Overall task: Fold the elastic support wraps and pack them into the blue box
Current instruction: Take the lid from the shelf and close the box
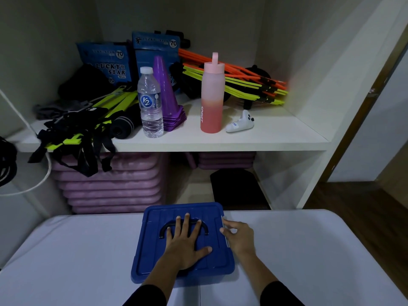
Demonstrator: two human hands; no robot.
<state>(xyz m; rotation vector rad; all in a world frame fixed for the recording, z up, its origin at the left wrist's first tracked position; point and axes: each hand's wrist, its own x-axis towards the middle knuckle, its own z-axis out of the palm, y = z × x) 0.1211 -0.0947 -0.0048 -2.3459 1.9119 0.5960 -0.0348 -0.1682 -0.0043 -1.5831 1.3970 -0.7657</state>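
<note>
on the tabletop (309, 250): the blue box (141, 274) stands in the middle, close to the far edge.
lid (154, 219): blue, it lies flat on the box and covers it fully.
handle (162, 233): black and curved, folded down on the lid.
left hand (185, 246): it rests palm down on the lid, fingers (187, 221) straight and spread across the handle, grasping nothing.
right hand (239, 236): at the right edge of the lid, fingers curled and pinching there on a pale strip (222, 218), perhaps a side clip; the view is too small to be sure.
shelf (242, 140): behind the tabletop, it carries a pink bottle (211, 96), a water bottle (150, 102), purple cones (167, 96) and a white controller (239, 122).
under the shelf: purple mats (110, 184) in a stack.
</note>
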